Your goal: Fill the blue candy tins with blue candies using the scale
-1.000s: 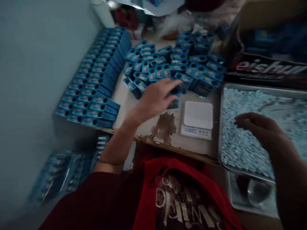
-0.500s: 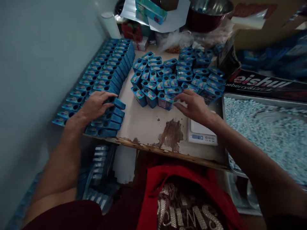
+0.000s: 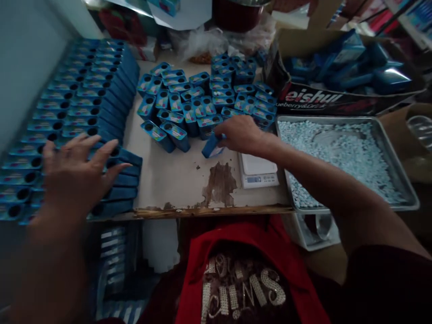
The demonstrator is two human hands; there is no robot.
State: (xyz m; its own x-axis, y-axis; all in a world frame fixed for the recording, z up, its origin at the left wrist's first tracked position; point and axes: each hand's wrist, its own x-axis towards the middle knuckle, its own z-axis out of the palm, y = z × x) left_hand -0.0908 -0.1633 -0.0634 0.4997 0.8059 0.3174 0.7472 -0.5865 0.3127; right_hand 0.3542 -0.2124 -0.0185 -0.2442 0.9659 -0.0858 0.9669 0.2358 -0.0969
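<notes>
My left hand [image 3: 79, 173] lies over the front of the tight rows of blue plastic containers [image 3: 111, 92] at the left, its fingers spread across their tops. Each container has a round dark hole in its top. My right hand [image 3: 241, 132] pinches one blue container [image 3: 212, 146], tilted just above the table in front of a looser group of the same containers [image 3: 197, 110]. White pieces show in the holes of a few of them. A small white digital scale [image 3: 259, 168] sits just below my right forearm.
A metal tray [image 3: 413, 198] of small pale-blue and white pieces lies at the right. Behind it a cardboard box [image 3: 324, 101] holds more blue containers. Plastic bags [image 3: 202, 42] and a dark red pot [image 3: 238, 15] stand at the back. The wooden table edge [image 3: 216, 211] is worn.
My right hand has taken a container from the front of the loose group and tilted it. My left hand has opened and spread over the rows. The view has turned to the right.
</notes>
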